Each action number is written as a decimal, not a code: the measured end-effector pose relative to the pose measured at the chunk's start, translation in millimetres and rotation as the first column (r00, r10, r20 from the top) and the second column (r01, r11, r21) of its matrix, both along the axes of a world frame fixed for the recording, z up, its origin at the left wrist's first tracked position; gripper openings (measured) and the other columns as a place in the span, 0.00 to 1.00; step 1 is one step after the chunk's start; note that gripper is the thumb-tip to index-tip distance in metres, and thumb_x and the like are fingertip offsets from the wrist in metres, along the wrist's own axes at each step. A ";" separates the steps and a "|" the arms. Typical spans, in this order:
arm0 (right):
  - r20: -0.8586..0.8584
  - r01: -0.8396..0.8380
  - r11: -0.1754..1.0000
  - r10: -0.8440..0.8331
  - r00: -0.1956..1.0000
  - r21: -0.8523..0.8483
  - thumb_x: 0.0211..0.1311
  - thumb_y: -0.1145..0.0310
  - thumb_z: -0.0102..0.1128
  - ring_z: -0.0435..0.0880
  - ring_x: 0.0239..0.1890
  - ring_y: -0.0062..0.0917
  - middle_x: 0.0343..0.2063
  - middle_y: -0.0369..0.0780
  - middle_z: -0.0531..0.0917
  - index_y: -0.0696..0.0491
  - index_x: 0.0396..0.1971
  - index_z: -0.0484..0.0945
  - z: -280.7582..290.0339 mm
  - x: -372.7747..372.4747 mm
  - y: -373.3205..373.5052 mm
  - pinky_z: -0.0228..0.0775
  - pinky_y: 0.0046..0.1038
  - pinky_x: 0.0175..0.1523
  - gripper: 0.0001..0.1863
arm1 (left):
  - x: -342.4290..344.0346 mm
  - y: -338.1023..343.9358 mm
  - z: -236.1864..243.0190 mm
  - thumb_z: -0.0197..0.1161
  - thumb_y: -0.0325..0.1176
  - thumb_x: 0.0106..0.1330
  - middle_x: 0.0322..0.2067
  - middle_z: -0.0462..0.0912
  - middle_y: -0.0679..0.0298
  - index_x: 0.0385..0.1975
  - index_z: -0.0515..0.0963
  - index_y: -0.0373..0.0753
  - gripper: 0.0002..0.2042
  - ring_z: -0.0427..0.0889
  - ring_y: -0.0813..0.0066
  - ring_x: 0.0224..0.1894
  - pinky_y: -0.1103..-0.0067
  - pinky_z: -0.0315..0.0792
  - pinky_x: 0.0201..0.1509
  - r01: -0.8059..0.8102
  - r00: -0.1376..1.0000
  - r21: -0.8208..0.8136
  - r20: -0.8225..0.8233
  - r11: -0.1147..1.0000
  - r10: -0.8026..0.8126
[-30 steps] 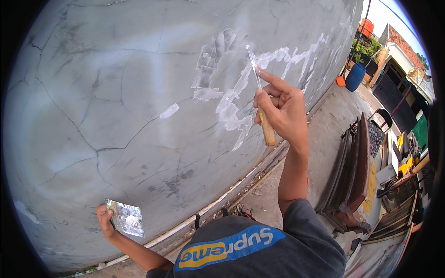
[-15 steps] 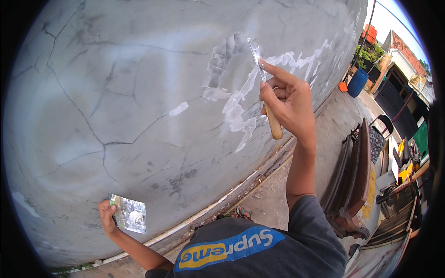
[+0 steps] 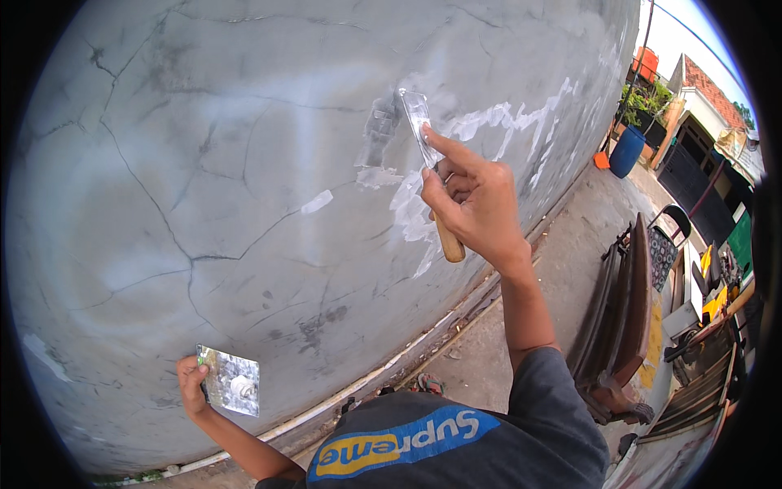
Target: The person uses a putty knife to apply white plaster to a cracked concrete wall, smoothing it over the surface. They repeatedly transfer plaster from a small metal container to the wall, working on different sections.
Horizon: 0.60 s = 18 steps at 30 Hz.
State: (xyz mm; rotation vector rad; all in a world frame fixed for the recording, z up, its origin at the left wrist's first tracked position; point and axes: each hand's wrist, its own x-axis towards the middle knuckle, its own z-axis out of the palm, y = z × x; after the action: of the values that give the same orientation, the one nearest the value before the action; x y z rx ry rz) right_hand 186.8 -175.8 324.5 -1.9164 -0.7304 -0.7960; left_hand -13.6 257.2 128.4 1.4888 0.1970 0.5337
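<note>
Cracked grey wall (image 3: 204, 204), flat steel putty knife (image 3: 417, 122) in right hand (image 3: 476, 208)

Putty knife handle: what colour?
Light tan wood, seen in the head view: the putty knife handle sticks out below the right hand gripping it.

The wall (image 3: 244, 163) is mottled grey, crossed by dark branching cracks and streaked with white filler patches (image 3: 489, 126). The scraper (image 3: 417, 122) has a silver blade smeared white and a light brown wooden handle (image 3: 449, 242). The metal plate (image 3: 230, 381) is shiny silver with a white dab. The shirt (image 3: 489, 440) is dark grey with a blue and yellow band. The barrel (image 3: 626, 151) is blue.
</note>
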 end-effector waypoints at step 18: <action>-0.295 -0.217 0.966 0.167 0.941 -0.143 0.62 0.76 0.60 0.78 0.20 0.13 0.17 0.37 0.79 0.53 0.61 0.74 -60.0 -42.3 -2.9 0.71 0.22 0.26 0.25 | 9.9 -14.0 18.5 0.63 0.38 0.53 0.21 0.79 0.66 0.24 0.80 0.29 0.14 0.71 0.79 0.26 0.81 0.64 0.36 0.005 1.000 0.079 -0.016 0.997 -0.004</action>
State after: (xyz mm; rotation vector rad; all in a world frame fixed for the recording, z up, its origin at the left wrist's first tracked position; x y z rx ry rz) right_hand 144.6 -178.8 264.5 -2.0216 -0.8159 -0.3371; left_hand -3.7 243.2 146.8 1.5699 0.1863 0.5311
